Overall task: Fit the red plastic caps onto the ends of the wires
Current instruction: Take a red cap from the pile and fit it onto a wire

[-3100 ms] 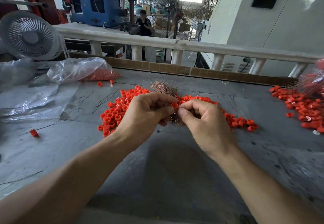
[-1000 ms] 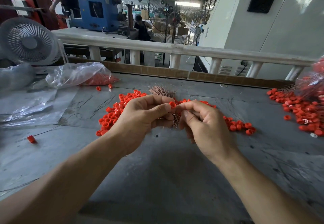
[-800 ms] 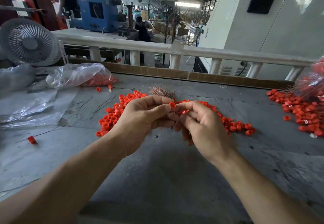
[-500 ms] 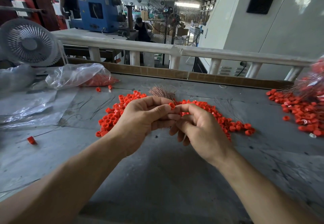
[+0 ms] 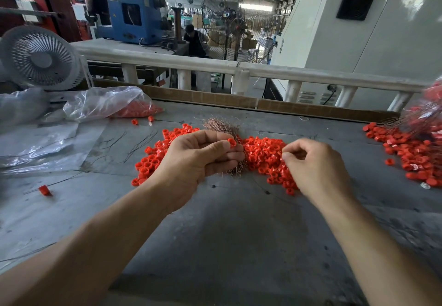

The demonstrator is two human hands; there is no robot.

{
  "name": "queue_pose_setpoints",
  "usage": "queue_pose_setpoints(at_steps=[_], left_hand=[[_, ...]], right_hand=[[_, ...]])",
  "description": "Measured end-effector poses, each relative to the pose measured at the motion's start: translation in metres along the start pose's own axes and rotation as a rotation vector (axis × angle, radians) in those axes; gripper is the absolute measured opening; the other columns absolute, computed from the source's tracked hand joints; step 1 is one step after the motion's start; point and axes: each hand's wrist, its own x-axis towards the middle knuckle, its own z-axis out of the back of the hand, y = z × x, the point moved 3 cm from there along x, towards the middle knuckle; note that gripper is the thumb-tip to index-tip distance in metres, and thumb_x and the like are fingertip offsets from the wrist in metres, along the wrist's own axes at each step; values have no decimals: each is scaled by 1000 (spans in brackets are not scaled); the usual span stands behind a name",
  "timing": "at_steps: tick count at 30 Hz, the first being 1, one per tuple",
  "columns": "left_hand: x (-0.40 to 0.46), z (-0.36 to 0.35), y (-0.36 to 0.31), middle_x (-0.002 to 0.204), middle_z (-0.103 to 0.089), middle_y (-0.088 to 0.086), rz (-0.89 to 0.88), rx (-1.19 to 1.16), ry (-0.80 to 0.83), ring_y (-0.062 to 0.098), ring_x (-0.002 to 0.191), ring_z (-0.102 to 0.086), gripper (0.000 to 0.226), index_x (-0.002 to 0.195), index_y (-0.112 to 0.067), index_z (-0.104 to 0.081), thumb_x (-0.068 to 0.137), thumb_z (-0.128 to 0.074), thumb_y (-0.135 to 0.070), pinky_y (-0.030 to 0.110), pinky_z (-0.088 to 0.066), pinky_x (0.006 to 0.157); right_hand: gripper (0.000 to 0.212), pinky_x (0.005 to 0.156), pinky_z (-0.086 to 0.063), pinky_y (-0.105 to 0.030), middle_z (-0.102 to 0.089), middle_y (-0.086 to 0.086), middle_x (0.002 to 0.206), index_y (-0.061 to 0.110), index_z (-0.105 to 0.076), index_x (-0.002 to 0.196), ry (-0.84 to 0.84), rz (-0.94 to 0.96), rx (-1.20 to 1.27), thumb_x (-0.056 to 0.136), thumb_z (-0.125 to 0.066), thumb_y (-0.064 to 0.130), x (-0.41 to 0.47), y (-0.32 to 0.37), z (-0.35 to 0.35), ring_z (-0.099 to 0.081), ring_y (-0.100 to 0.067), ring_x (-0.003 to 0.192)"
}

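Grey and scuffed, the metal worktable (image 5: 227, 246) fills the near half of the view, with two bare forearms reaching across it toward a heap of red caps (image 5: 263, 155) that serves as the landmark. At the heap's near left edge the left hand (image 5: 196, 159) is curled round a bundle of thin copper-coloured wires (image 5: 222, 126), whose ends fan out above and below the fist, and its thumb and forefinger pinch a single red cap (image 5: 231, 142) at the top of the fist. Just right of that, over the heap's right part, the right hand (image 5: 315, 166) has its fingers curled with thumb and fingertip pressed together; whether anything lies between them cannot be told. Left of the heap a stray cap (image 5: 43, 190) lies alone on the table, and a few loose dark wires (image 5: 138, 143) lie between the heap and a sheet of clear plastic (image 5: 43, 147). Beyond the heap to the left sits a clear bag (image 5: 107, 103) holding more red caps, with a white desk fan (image 5: 40, 58) behind it. Far right of the heap lies a second spread of caps (image 5: 411, 155), some with wires. Behind the table a white railing (image 5: 239, 68) runs across, then a blue machine (image 5: 136, 13), a pedestal fan (image 5: 229, 23) and a large white cabinet (image 5: 370, 23).
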Motion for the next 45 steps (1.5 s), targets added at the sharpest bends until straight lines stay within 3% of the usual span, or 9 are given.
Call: queue_pose_setpoints(at_steps=[6, 10, 14, 21, 24, 27, 33, 38, 45], left_hand=[[-1, 1, 1, 106, -74, 27, 4, 11, 11, 31, 96, -76, 27, 106, 2, -68, 82, -73, -10, 31, -62, 77], [-1, 0, 1, 106, -74, 27, 11, 14, 8, 32, 96, -76, 28, 106, 2, -68, 82, -74, -11, 31, -62, 76], [-2, 0, 1, 105, -74, 26, 24, 31, 3, 33, 96, -76, 28, 105, 1, -68, 81, -73, -11, 32, -62, 77], [-3, -2, 0, 104, -74, 26, 38, 40, -7, 32, 95, -76, 27, 104, 2, -68, 81, -72, -10, 31, -62, 76], [-4, -3, -1, 104, -75, 26, 39, 40, -10, 32, 95, -76, 28, 105, 2, -68, 80, -72, -10, 32, -63, 77], [-5, -5, 0, 103, -75, 25, 39, 46, -17, 31, 94, -76, 31, 107, 3, -66, 79, -71, -11, 32, -63, 77], [-6, -7, 2, 101, -75, 25, 61, 53, -19, 30, 91, -76, 30, 108, 5, -66, 81, -70, -8, 30, -62, 74], [-5, -7, 1, 97, -76, 22, 66, 59, -22, 29, 90, -76, 33, 106, 4, -67, 78, -72, -11, 31, -62, 75], [-6, -7, 1, 99, -75, 25, 69, 68, -30, 32, 94, -76, 33, 104, 3, -68, 76, -73, -13, 31, -62, 76]], right_hand=[[17, 53, -32, -17, -58, 23, 62, 35, -70, 69, 107, -2, -95, 82, -81, 34, 3, -8, -7, -51, 3, 60], [19, 56, -33, -24, -56, 17, 74, 36, -69, 69, 137, 65, -172, 82, -82, 37, 2, -2, -12, -55, -12, 71], [11, 71, -35, -29, -47, 14, 79, 35, -72, 77, 189, 115, -242, 86, -78, 34, 0, 1, -17, -53, -17, 86], [15, 68, -38, -30, -55, 7, 88, 27, -70, 81, 124, 141, -287, 94, -63, 26, -3, 7, -17, -61, -23, 90], [14, 62, -44, -29, -66, 9, 78, 23, -68, 79, 14, 172, -136, 93, -66, 21, -2, 11, -12, -63, -16, 74], [17, 52, -48, -18, -67, 12, 67, 24, -68, 76, -1, 131, 220, 92, -68, 18, -8, 17, -10, -63, -6, 58], [17, 60, -52, -18, -72, 15, 79, 26, -72, 87, 122, 132, 615, 92, -71, 10, -22, 38, -14, -63, 1, 69], [15, 70, -52, -14, -73, 6, 81, 24, -70, 89, 164, 151, 627, 92, -73, 10, -28, 44, -17, -67, -4, 75], [12, 69, -51, -12, -74, 15, 82, 25, -75, 91, 173, 170, 610, 93, -72, 14, -29, 44, -15, -69, -1, 79]])
